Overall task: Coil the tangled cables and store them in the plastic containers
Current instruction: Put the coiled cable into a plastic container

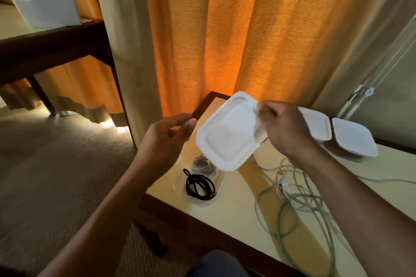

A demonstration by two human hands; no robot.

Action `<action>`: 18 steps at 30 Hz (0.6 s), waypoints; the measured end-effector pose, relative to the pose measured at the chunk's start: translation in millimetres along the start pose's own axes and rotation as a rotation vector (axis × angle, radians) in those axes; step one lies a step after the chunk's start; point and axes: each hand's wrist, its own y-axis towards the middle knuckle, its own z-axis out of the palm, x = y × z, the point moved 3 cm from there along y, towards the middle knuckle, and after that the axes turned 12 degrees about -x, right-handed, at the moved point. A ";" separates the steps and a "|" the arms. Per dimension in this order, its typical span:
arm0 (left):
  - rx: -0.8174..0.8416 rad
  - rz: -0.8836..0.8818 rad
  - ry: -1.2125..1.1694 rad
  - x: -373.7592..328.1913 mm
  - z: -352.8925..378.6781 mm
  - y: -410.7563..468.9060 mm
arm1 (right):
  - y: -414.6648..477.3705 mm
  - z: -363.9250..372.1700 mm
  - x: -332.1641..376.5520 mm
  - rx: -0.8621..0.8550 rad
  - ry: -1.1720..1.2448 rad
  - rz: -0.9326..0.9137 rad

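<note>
Lid [227, 132] pinched in right hand [286, 128]; left hand [166, 139] slack.

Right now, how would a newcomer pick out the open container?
Find the pale table by the orange curtain. A clear container sits near its left edge. Unlike the two lidded containers further right, it is open and holds a black coil.

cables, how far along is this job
Done: a coiled black cable and a grey coil sit in the open clear container. In hand: the right hand grips a white lid above it; the left hand is open beside it. Left: the tangled pale cables on the table are uncoiled.
</note>
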 end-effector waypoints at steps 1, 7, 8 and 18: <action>0.022 -0.015 0.002 0.6 1.9 1.3 | -4.0 9.8 1.7 0.095 0.030 0.042; 0.003 -0.138 0.216 26.4 11.1 -3.2 | -29.6 62.2 -14.7 0.232 0.111 0.145; 0.017 -0.146 0.241 31.3 13.4 -4.9 | -32.9 67.2 -18.8 0.219 0.108 0.149; -0.099 -0.113 0.420 50.9 21.1 -7.0 | -48.2 92.3 -38.9 0.170 -0.085 0.113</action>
